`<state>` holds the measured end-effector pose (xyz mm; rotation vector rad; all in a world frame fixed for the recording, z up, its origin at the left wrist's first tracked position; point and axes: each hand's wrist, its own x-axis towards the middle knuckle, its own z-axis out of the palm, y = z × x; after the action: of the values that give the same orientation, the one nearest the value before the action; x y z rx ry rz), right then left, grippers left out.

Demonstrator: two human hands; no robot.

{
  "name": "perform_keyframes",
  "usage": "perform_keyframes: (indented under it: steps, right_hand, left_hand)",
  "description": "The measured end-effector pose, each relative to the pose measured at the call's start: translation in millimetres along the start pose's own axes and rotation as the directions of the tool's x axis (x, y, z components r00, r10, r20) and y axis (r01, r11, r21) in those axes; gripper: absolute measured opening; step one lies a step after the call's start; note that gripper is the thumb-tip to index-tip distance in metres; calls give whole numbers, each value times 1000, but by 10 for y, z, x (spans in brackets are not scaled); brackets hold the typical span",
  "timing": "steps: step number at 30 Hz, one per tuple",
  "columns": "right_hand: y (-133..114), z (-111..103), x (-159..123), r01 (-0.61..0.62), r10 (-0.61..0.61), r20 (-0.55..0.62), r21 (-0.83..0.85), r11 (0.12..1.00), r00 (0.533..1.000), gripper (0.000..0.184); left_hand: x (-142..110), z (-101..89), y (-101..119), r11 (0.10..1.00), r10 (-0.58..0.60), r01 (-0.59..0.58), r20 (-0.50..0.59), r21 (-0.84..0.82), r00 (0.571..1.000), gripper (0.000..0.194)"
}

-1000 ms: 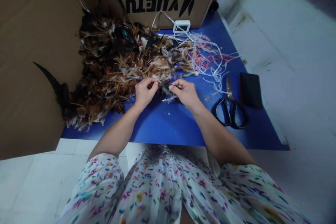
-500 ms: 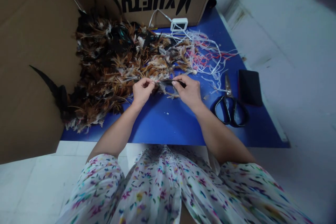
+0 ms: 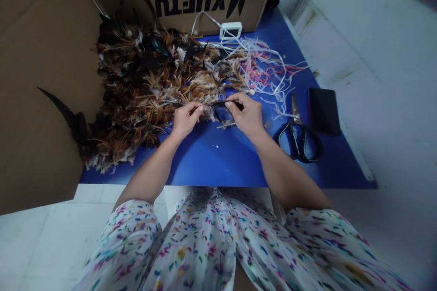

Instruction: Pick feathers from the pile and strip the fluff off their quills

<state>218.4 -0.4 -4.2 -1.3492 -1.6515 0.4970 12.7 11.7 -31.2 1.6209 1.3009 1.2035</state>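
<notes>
Both hands work at the near edge of a big heap of brown and black feathers (image 3: pixel 146 86). A dark feather (image 3: pixel 218 104) stretches between them, its dark end running under the right fingers. My right hand (image 3: pixel 247 113) is closed on it in a pinch of thumb and fingers. To its left, my left hand (image 3: pixel 187 119) is closed, thumb against forefinger, at the feather's pale end; a dark piece also shows beside its knuckles. Whether that piece belongs to the same feather I cannot tell. Pale fluff hangs between the hands.
Black-handled scissors (image 3: pixel 300 141) lie on the blue table (image 3: pixel 218 163), beside a dark flat pad (image 3: pixel 323 111). White and pink strings (image 3: pixel 266 68) tangle at the back right near a small white device (image 3: pixel 231 31). Cardboard (image 3: pixel 41 77) walls the left and the back.
My left hand has shifted slightly right, its fingers more folded. My right hand stays nearly in place, still pinching the feather. The view has tilted slightly.
</notes>
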Motion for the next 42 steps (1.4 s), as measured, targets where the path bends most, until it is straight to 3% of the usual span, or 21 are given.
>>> perform_keyframes:
  steps: [5,9,12,16,23,27,33,38,42]
  right_hand:
    - [-57,-3,-54,214,-273,-184,-289,933,944,16]
    - [-58,126,-106,294,-345,-156,-277,915,926,19]
    - [-51,228,-129,277,-292,-102,-137,951,951,13]
    - [-69,269,-137,154,-155,-62,-26,988,986,10]
    - [-114,249,-112,-27,27,-40,3,1000,999,16]
    - [-123,251,-111,-75,76,-39,31,997,996,14]
    - [-87,267,-105,-128,135,-26,186,974,991,12]
    - [-62,290,-48,-258,261,43,377,889,964,11]
    - [-79,286,-25,-281,289,54,464,840,956,12]
  left_hand:
    - [-10,54,44,946,-167,176,53,-271,984,27]
    - [-46,102,107,895,-197,218,94,-389,976,32]
    - [-86,147,149,895,-184,219,124,-389,975,31]
    - [-137,206,184,926,-143,188,155,-328,977,25]
    - [-191,234,195,977,-53,76,122,-198,991,9]
    - [-200,237,253,968,-110,139,147,-207,983,9]
    - [-183,218,344,734,-340,466,326,-495,882,22]
    - [-162,197,348,587,-370,530,379,-612,848,20]
    - [-158,192,383,524,-387,553,397,-649,832,18]
